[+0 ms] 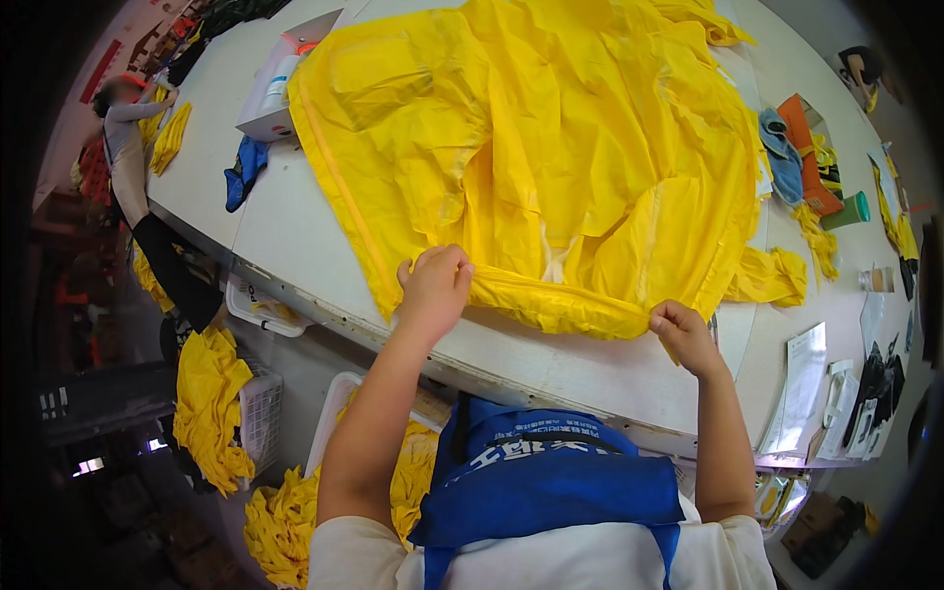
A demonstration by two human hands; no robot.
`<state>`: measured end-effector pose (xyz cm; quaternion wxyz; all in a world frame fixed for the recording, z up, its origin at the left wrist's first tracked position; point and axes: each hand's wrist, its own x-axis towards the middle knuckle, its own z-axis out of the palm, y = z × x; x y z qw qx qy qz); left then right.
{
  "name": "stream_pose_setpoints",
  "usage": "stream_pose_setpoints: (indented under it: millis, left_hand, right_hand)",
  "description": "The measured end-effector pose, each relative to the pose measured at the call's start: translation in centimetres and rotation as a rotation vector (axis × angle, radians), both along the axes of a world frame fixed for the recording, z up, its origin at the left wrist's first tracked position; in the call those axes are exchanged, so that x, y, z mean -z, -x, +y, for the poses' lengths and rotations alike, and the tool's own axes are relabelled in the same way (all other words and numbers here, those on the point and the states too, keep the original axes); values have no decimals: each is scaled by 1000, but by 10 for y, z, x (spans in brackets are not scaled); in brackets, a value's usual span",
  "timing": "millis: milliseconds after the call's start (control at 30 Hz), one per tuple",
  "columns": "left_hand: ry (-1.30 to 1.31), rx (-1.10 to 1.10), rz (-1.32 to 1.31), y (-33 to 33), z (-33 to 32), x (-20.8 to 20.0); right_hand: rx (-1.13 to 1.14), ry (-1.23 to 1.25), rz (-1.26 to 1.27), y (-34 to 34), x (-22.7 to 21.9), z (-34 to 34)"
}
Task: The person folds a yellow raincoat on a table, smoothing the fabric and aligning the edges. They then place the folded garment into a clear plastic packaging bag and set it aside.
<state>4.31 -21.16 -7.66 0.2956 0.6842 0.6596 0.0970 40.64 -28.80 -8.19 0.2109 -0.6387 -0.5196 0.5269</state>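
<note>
A large yellow raincoat-like garment (560, 147) of thin, shiny fabric lies spread over the white table, creased in the middle. Its near edge is gathered into a rolled band between my hands. My left hand (436, 288) is closed on the left end of that band, knuckles up. At the right end, my right hand (682, 336) pinches the same edge between thumb and fingers. The edge is stretched between both hands, close to the table's near rim. Beneath my fingers the exact grip is partly hidden.
On the white table (270, 221) are an open box (270, 98), a blue cloth (245, 173), an orange box (809, 147), a green cup (848, 210) and papers (795, 383). Yellow garments fill a white basket (261, 418) below. Another person (133, 147) handles yellow fabric at far left.
</note>
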Motion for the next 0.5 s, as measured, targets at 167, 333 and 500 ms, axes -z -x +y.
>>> stream_pose_setpoints:
  millis: [167, 333, 500]
  left_hand:
    - [-106, 247, -68, 33, 9, 21]
    - [-49, 333, 63, 37, -1, 34]
    - [-154, 443, 27, 51, -14, 55]
  right_hand:
    - [163, 87, 235, -18, 10, 5]
    - [322, -136, 49, -48, 38, -2]
    - [797, -341, -630, -105, 85, -41]
